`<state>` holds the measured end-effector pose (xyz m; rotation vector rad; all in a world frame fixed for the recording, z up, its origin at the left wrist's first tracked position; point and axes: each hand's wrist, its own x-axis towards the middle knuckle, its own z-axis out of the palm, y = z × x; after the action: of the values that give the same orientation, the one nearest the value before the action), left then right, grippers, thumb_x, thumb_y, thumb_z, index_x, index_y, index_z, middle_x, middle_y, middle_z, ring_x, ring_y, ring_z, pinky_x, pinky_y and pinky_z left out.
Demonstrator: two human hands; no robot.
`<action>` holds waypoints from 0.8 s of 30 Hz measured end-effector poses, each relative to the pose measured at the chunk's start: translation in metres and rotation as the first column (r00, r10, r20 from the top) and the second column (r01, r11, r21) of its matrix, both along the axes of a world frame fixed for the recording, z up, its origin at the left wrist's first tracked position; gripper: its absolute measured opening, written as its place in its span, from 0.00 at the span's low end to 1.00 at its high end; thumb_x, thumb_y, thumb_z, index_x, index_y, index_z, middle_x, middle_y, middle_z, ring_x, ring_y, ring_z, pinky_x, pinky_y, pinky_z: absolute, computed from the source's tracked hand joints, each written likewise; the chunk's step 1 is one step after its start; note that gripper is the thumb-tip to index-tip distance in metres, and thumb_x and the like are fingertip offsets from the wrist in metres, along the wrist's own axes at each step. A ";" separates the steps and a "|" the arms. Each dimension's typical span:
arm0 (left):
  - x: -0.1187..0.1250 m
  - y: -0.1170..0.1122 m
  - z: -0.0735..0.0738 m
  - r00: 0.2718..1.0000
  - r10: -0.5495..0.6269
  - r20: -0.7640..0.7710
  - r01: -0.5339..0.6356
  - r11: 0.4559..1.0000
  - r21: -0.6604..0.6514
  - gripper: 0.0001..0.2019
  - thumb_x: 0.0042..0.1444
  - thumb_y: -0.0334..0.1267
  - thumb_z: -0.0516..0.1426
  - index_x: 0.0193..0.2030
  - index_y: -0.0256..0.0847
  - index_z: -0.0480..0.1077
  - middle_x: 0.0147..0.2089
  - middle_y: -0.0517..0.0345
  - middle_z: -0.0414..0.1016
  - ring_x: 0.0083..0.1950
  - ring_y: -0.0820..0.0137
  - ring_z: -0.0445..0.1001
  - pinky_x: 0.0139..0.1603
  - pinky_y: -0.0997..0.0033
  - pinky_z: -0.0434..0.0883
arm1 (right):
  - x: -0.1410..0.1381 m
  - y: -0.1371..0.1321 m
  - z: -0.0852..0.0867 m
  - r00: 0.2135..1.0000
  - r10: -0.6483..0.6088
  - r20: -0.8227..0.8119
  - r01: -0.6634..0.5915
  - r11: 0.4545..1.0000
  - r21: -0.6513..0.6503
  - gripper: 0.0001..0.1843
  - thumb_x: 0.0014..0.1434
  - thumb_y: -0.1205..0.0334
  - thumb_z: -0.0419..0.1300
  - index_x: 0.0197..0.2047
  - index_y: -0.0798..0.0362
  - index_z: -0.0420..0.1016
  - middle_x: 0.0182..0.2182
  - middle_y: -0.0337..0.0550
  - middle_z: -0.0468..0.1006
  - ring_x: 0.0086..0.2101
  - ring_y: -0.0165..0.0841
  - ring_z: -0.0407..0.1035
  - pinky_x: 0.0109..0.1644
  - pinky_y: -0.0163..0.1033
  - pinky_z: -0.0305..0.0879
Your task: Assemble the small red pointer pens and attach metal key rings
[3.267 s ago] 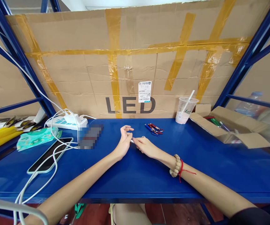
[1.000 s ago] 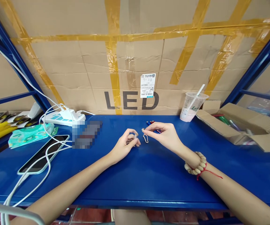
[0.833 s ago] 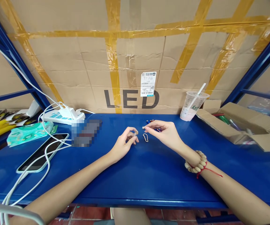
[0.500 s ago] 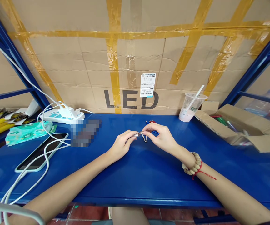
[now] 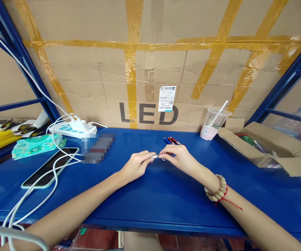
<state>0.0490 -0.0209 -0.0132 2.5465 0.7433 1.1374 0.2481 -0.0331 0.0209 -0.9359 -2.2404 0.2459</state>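
Observation:
My left hand (image 5: 138, 164) pinches a small, slim white-and-silver tube (image 5: 154, 157) above the middle of the table. From the other side, the thumb and fingers of my right hand (image 5: 175, 153) close on a small metal end piece (image 5: 158, 156) at the tube's tip. A bit of a small loop (image 5: 163, 159) shows under the right fingers; the rest is hidden. Just behind my right hand lie a blue pen (image 5: 167, 141) and red pens (image 5: 175, 140), partly covered by it.
A pink drink cup (image 5: 210, 129) with a straw stands at the back right, beside an open cardboard box (image 5: 247, 148). On the left are a phone (image 5: 49, 170), white cables (image 5: 55, 174), a power strip (image 5: 90, 132) and a teal packet (image 5: 35, 146). Taped cardboard (image 5: 108, 76) backs the blue table (image 5: 140, 202).
The whole view has shifted slightly. The loop that hung clearly below my right fingers is now mostly hidden. Both hands keep their pinch, and more of the pens shows.

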 end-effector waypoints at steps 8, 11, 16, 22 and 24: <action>0.004 -0.010 -0.001 0.999 0.015 0.050 -0.021 0.992 0.125 0.11 0.59 0.30 0.49 0.43 0.35 0.71 0.29 0.56 0.72 0.29 0.75 0.69 0.31 0.77 0.68 | -0.010 -0.012 -0.005 1.000 0.003 0.027 -0.004 0.999 0.047 0.16 0.62 0.64 0.47 0.25 0.55 0.68 0.21 0.42 0.71 0.23 0.29 0.65 0.30 0.33 0.61; 0.004 -0.011 -0.001 0.999 -0.010 0.044 -0.001 0.969 0.247 0.12 0.59 0.28 0.49 0.46 0.35 0.70 0.33 0.53 0.74 0.32 0.73 0.70 0.34 0.76 0.69 | -0.015 -0.016 -0.007 0.988 -0.061 -0.140 0.019 0.958 -0.285 0.18 0.60 0.57 0.49 0.21 0.55 0.64 0.15 0.38 0.67 0.17 0.27 0.63 0.23 0.32 0.59; 0.005 -0.009 0.001 1.000 0.006 0.006 -0.007 0.984 0.176 0.13 0.59 0.27 0.49 0.48 0.37 0.70 0.32 0.55 0.74 0.31 0.73 0.70 0.34 0.75 0.69 | -0.019 -0.009 -0.012 0.934 -0.105 -0.342 -0.165 0.721 -0.673 0.25 0.53 0.40 0.52 0.21 0.55 0.63 0.12 0.34 0.65 0.13 0.24 0.60 0.18 0.30 0.57; 0.008 -0.005 0.009 0.994 0.108 0.036 -0.107 0.994 -0.020 0.11 0.58 0.28 0.49 0.38 0.35 0.73 0.26 0.58 0.70 0.25 0.76 0.67 0.28 0.78 0.65 | -0.014 -0.002 -0.007 0.935 -0.196 -0.297 0.016 0.857 -0.515 0.24 0.53 0.41 0.54 0.26 0.57 0.71 0.17 0.38 0.69 0.15 0.25 0.64 0.18 0.30 0.61; 0.008 -0.004 0.010 0.993 0.112 0.044 -0.110 0.992 -0.057 0.10 0.58 0.28 0.50 0.36 0.36 0.73 0.26 0.59 0.70 0.24 0.77 0.66 0.28 0.78 0.65 | -0.009 -0.001 -0.004 0.936 -0.196 -0.294 0.080 0.928 -0.363 0.21 0.51 0.45 0.58 0.31 0.56 0.73 0.22 0.39 0.72 0.17 0.25 0.66 0.20 0.31 0.64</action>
<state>0.0574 -0.0247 -0.0029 2.4516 0.9017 1.1898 0.2392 -0.0342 0.0172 -1.1406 -1.8460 0.6964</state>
